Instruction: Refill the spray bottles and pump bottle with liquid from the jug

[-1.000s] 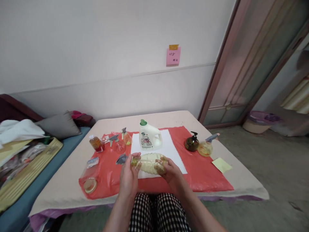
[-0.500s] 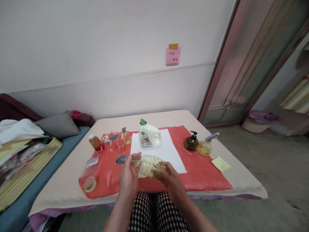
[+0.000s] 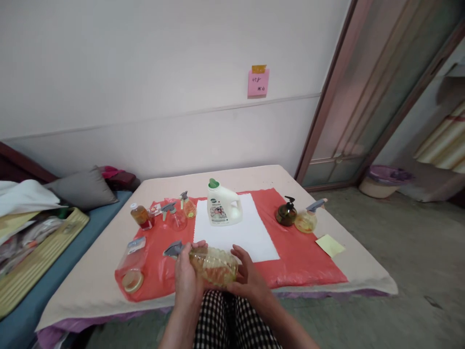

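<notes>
A clear yellowish spray bottle (image 3: 215, 265) lies on its side between my hands, its grey trigger head (image 3: 173, 248) pointing left. My left hand (image 3: 189, 271) is wrapped around the neck end from below. At the base end, the fingers of my right hand (image 3: 247, 272) curve around the bottom. Just beyond stands a white detergent jug (image 3: 223, 206) with a green cap, on a white sheet (image 3: 250, 237). That sheet lies over red plastic (image 3: 301, 264) spread on the table.
On the left are two spray bottles (image 3: 178, 219) (image 3: 189, 207), an amber bottle (image 3: 142, 216) and a clear jar (image 3: 132, 264) lying down. A dark pump bottle (image 3: 286, 214), another spray bottle (image 3: 305, 220) and a yellow note (image 3: 330, 245) lie to the right. A pink note (image 3: 258, 83) hangs on the wall.
My hands have brought the spray bottle lower and a little left, closer to me. My right-hand fingers have shifted at its base. The view has turned slightly right.
</notes>
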The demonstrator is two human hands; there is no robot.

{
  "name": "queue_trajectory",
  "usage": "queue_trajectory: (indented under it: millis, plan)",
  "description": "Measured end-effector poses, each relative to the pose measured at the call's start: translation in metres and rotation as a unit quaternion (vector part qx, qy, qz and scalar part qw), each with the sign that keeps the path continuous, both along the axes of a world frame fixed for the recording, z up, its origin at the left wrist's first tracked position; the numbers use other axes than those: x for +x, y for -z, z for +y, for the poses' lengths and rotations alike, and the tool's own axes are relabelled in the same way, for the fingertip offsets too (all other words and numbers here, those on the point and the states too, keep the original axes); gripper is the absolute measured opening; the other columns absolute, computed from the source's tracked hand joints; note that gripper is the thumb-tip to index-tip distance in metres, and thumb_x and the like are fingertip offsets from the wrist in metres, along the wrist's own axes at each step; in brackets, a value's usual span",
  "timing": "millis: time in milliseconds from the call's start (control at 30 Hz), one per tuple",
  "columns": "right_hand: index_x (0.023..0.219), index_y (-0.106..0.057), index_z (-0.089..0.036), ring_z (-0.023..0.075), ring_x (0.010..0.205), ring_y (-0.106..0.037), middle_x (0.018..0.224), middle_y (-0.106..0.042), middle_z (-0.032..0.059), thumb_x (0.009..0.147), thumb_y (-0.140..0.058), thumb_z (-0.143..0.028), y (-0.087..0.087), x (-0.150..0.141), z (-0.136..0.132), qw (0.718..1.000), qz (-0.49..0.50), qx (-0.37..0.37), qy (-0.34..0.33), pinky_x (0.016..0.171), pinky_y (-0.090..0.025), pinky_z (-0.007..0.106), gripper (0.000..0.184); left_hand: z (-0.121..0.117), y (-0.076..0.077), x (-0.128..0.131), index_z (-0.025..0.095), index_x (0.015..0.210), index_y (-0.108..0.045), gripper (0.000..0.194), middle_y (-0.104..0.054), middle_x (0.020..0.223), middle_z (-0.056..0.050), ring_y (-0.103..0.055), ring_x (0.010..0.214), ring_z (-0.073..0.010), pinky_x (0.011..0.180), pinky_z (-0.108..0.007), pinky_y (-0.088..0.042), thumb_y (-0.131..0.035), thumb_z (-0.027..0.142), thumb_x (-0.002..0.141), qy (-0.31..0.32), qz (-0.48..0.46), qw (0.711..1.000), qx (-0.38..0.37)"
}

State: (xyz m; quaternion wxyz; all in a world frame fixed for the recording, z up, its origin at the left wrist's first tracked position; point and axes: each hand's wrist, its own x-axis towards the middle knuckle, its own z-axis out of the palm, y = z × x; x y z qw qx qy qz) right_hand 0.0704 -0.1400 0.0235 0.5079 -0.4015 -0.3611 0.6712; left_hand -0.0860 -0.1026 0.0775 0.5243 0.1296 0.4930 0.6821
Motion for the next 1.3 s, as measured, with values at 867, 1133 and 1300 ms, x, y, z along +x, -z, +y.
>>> queue_trajectory:
  millis: [867, 1133, 1300]
  plan:
    - [0.130, -0.054, -0.025, 0.0208, 0.072, -0.070, 0.113, -0.070, 0.0121, 0.076, -0.064, -0.072, 0.037, -0.025, -0.009, 0.990, -0.016, -0.125, -0.062, 0.054, -0.046, 0.028, 0.072, 0.004, 0.041, -0.020, 0.016, 0.081, -0.067, 0.016, -0.076, 0.090, -0.009, -0.074, 0.089, -0.0212, 0.089, -0.036, -0.056, -0.064, 0.032, 0.081, -0.017, 0.025, 0.999, -0.022]
    - [0.129, -0.052, -0.022, 0.0233, 0.089, -0.069, 0.135, -0.058, 0.0162, 0.065, -0.077, -0.053, 0.045, -0.017, -0.010, 0.988, -0.057, -0.141, -0.029, 0.066, -0.050, 0.032, 0.076, 0.049, 0.072, -0.061, 0.015, 0.087, -0.069, 0.036, -0.073, 0.091, -0.011, -0.069, 0.093, -0.0295, 0.090, -0.046, -0.052, -0.062, 0.050, 0.078, -0.106, 0.280, 0.953, -0.053]
    - [0.112, -0.063, -0.021, 0.0205, 0.083, -0.069, 0.117, -0.068, 0.0105, 0.069, -0.073, -0.051, 0.052, 0.010, -0.018, 0.987, -0.077, -0.144, -0.007, 0.065, -0.049, 0.030, 0.054, 0.112, 0.086, -0.108, 0.019, 0.079, -0.063, 0.034, -0.071, 0.093, -0.013, -0.064, 0.106, -0.0330, 0.100, -0.048, -0.045, -0.062, 0.053, 0.079, -0.151, 0.426, 0.890, -0.068]
